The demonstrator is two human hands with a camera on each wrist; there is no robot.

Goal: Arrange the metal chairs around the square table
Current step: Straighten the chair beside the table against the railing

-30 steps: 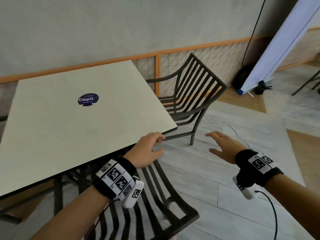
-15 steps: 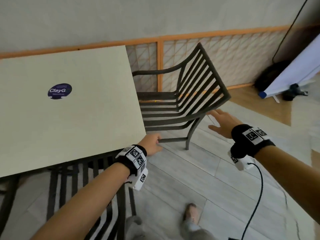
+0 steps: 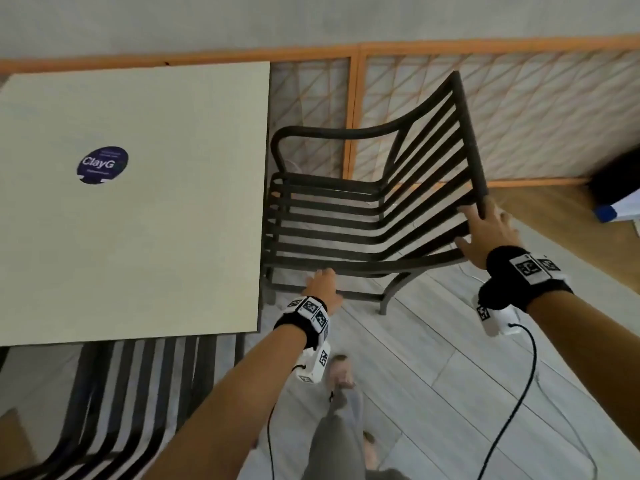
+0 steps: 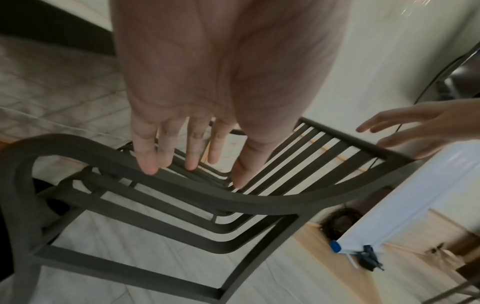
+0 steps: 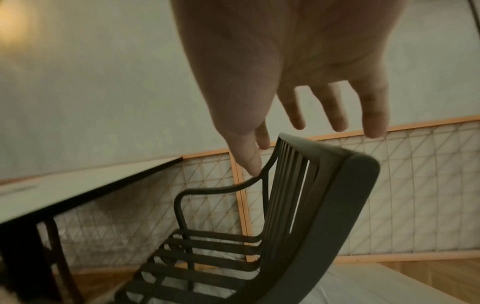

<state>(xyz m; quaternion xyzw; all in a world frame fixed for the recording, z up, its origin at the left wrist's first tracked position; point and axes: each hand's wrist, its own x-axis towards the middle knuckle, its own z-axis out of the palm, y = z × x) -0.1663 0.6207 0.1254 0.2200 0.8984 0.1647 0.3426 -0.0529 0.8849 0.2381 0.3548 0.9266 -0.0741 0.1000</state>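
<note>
The light is soft and a bit dim, with no hard shadows. The head view bends straight lines near its edges. The foot (image 3: 341, 370) below the worktop (image 3: 138, 202) is smeared with blur. Both wrist views are darker and grainy. A warm glow sits in the right wrist view's top left corner.

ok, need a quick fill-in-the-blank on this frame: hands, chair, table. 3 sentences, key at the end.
1. The sticker on the square table reads ____.
2. The left hand reaches for the metal chair's near ____.
3. The right hand is at the top rail of the chair's ____.

Missing words: ClayG; armrest; backrest
</note>
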